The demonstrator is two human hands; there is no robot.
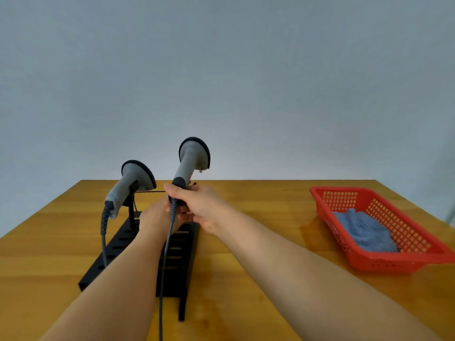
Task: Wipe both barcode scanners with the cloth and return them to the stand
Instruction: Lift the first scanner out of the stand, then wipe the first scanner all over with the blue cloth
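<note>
Right hand (197, 205) grips centre scanner (193, 158) by handle above stand (177, 254); left hand (157, 215) beneath, grip unclear. Cloth (364, 230) in red basket (406, 262), right of frame.

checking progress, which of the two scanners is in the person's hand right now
The right scanner: the right hand grips its handle. The left scanner sits untouched on the stand.

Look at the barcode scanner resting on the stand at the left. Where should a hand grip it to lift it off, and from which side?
Probably the grey handle of the left scanner, just above its coiled cable. The handle slopes down toward the person, bare and slim enough to wrap, while the wide black-rimmed head faces away and sits by the stand cradle. Come from the near left side.
</note>
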